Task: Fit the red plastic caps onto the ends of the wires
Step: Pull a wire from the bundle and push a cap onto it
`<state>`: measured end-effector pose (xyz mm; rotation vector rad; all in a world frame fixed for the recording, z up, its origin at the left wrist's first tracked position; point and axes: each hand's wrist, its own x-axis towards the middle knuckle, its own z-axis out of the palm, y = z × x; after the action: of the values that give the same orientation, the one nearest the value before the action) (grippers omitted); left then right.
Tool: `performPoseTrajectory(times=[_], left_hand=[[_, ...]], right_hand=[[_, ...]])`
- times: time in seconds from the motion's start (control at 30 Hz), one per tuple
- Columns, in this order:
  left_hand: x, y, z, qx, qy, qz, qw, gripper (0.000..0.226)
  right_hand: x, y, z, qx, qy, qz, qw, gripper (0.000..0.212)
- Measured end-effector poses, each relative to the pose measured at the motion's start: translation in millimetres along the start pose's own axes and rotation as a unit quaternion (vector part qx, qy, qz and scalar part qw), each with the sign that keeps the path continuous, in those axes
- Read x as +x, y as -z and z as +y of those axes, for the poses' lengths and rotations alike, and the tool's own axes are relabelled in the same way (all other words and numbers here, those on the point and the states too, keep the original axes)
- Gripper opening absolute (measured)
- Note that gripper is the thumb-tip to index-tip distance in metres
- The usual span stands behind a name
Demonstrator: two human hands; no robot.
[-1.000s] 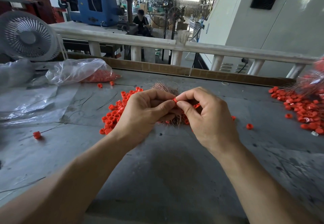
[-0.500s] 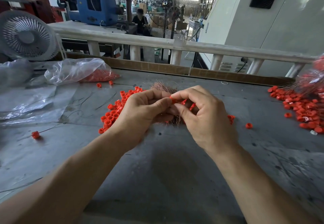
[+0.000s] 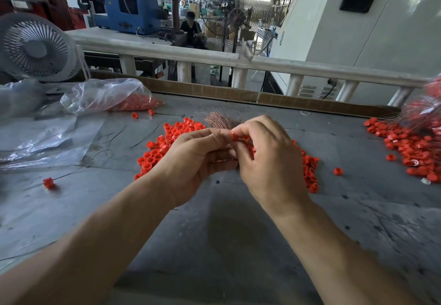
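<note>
Vs. a second back: hands had crept slightly toward the far edge of the counter [image 3: 238, 245], and the cap had shifted from between the two thumbs to tucked under the right forefinger; otherwise the same pose. Left hand [image 3: 191, 159] was curled, thumb stretched rightward along the top, its grip closed on a wire [image 3: 223, 160] that showed as a thin copper line under the fingers. Right hand [image 3: 269, 161] was knuckles-up, fingers bent, grip pinching one red cap [image 3: 235, 135] between forefinger and thumb, right at the left thumb tip. Whether the cap was already seated on the wire end, can't tell; the fingers cover it. Both forearms came in from the near edge, meeting over mid-counter. Loose wire bundle [image 3: 222, 119] lay just behind the hands, fanned out. Pile of loose caps [image 3: 167, 142] sat under and left of the hands, spilling out to the right too. Second pile [image 3: 410, 147] was at the far right, well apart. Plastic bag [image 3: 102, 94] with more caps was at the far left, desk fan [image 3: 35, 47] behind it.
</note>
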<state>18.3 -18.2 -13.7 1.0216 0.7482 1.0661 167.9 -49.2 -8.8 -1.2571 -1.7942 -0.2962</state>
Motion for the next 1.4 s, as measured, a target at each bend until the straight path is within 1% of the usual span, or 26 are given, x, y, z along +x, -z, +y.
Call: performPoseTrajectory(times=[0.17,0.43,0.6,0.73,0.83,1.0,1.17,1.4], left_hand=[[0.7,1.0,1.3,-0.002,0.006,-0.008,1.0,0.019],[-0.7,-0.4,1.4,0.016,0.006,-0.018,1.0,0.018],[-0.7,-1.1,2.4,0.025,0.005,-0.016,1.0,0.022],[0.2,0.2,3.2,0.014,-0.009,-0.016,1.0,0.027],[1.5,2.0,2.5,0.001,-0.024,-0.014,1.0,0.028],[1.6,3.1,1.0,-0.014,-0.038,-0.017,0.999,0.02],[1.9,5.3,0.8,-0.011,-0.041,-0.016,0.999,0.03],[1.6,5.3,0.9,-0.025,-0.037,-0.015,0.999,0.016]], right_hand=[[-0.9,0.4,1.1,-0.01,0.005,0.0,1.0,0.008],[-0.4,-1.6,3.5,-0.011,0.008,0.018,1.0,0.01],[1.3,-3.0,5.2,-0.01,0.014,0.021,1.0,0.011],[3.2,-0.5,6.3,-0.007,0.045,0.029,0.999,0.003],[3.2,1.8,6.9,0.002,0.036,0.023,0.999,0.007],[0.3,3.0,5.0,0.022,0.034,0.004,0.999,0.016],[1.2,2.9,6.7,0.041,0.022,-0.002,0.999,0.019],[0.5,-2.3,4.3,0.067,0.032,0.008,0.997,0.011]])
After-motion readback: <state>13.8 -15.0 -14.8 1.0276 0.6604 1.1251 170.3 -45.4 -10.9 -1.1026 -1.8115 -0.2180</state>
